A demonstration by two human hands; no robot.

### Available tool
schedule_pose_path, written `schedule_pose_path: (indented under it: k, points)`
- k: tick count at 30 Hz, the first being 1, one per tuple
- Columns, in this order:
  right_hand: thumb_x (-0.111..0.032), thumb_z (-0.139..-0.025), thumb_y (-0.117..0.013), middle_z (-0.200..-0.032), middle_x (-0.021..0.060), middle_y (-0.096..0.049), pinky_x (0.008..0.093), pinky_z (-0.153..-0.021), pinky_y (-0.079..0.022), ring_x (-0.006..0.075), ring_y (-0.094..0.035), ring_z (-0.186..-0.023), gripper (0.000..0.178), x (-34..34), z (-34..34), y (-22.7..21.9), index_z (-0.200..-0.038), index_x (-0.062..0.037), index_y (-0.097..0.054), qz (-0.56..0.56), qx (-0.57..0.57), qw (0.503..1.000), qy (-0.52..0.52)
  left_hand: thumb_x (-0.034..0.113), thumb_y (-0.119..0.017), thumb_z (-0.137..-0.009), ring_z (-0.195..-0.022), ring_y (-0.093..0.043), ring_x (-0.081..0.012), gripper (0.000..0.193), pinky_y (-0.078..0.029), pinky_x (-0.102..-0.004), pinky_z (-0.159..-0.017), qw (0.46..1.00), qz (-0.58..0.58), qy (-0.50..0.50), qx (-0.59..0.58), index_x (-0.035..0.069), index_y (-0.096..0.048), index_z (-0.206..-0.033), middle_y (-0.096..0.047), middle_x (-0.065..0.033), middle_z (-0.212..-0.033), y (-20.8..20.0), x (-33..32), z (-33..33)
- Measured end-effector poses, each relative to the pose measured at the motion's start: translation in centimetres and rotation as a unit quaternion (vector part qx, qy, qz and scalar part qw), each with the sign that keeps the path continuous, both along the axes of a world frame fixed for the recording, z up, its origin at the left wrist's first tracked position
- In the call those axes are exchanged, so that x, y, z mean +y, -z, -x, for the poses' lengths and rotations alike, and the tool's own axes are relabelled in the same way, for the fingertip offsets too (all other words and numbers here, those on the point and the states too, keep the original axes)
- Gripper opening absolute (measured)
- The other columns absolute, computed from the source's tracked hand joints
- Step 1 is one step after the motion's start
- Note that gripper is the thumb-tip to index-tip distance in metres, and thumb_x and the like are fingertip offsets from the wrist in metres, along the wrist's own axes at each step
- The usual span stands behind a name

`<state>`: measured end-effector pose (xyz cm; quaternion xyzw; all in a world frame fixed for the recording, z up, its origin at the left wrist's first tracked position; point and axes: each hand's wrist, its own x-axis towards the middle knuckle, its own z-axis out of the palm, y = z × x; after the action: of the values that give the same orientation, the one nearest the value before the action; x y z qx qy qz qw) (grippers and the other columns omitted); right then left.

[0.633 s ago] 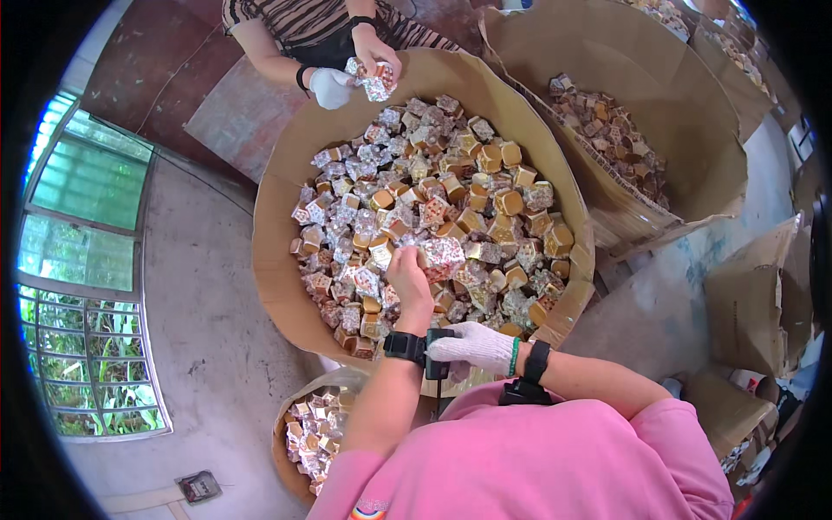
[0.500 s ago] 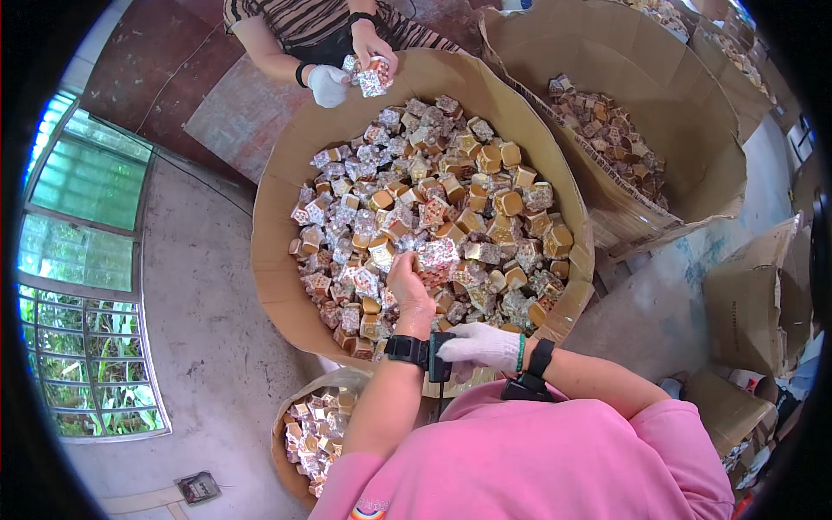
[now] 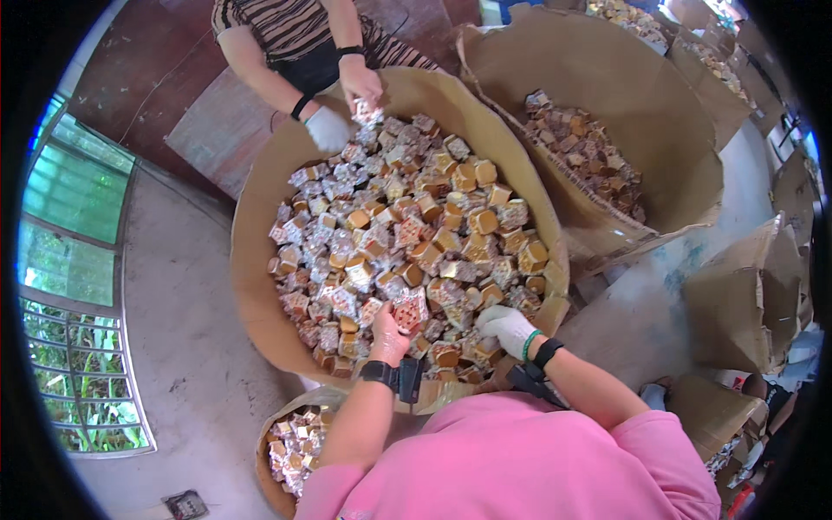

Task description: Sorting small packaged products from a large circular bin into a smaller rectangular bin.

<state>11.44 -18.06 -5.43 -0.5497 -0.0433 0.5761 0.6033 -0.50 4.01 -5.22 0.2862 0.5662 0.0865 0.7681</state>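
Observation:
My bare left hand (image 3: 390,338) grips a small red-and-white block (image 3: 410,310) above the near part of the pile. The block has a patterned face and a pale, glittery edge. To its right, my white-gloved right hand (image 3: 507,328) reaches down onto the pile with curled fingers; what lies under its fingertips is hidden. Many small faceted blocks (image 3: 390,234), some tan and gold, others silvery or red-and-white, fill a large round cardboard bin (image 3: 251,286) in front of me.
Across the bin, a person's bare hand (image 3: 360,82) holds a silvery block, with a gloved hand (image 3: 328,130) beside it. A second cardboard bin (image 3: 667,130) stands at the far right with brownish blocks. A smaller container (image 3: 264,468) of blocks sits at lower left. Cartons (image 3: 724,286) line the right.
My right hand has left my left wrist and moved right, down onto the pile. My left hand has come nearer with the block. The other person's hands have lowered toward the pile.

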Motion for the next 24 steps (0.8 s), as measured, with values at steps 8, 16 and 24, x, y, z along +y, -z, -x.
schedule_pose_path:
  k: [8, 16, 24]
  points:
    - [0.001, -0.071, -0.054, -0.072, 0.0053, -0.052, 0.0294, -0.054, -0.044, 0.017, -0.052, -0.06, 0.01, -0.4, -0.3, 0.8, -0.082, 0.0001, -0.055, -0.044, 0.142, 0.984, 0.096, 0.043, -0.046, -0.088, -0.096, -0.055, -0.0208, 0.04, -0.045, -0.0411, -0.078, 0.923, -0.016, 0.196, -0.331, 0.009, -0.052, -0.108, -0.057, -0.0066, -0.104, -15.6, -4.7, -16.6]
    - [-0.007, -0.076, -0.051, -0.074, 0.0071, -0.055, 0.0281, -0.056, -0.045, 0.0168, -0.056, -0.061, 0.009, -0.1, -0.3, -0.9, -0.08, -0.0001, -0.055, 0.001, 0.006, 0.997, 0.081, 0.035, -0.051, -0.085, -0.081, -0.052, -0.0165, 0.028, -0.044, -0.0358, -0.066, 0.909, -0.198, 0.365, -0.025, 0.011, -0.053, -0.1, -0.054, -0.0018, -0.091, -5.6, 3.6, -8.6]
    - [-0.026, -0.081, -0.055, -0.077, 0.0091, -0.058, 0.0293, -0.056, -0.046, 0.017, -0.056, -0.06, 0.029, 0.0, -1.2, -1.3, -0.091, 0.001, -0.055, 0.06, 0.025, 0.998, 0.006, 0.03, -0.054, -0.081, -0.066, -0.057, -0.0186, 0.03, -0.044, -0.0328, -0.053, 0.787, -0.113, 0.528, 0.298, 0.006, -0.054, -0.099, -0.06, -0.0055, -0.093, 3.3, 5.7, 3.3]
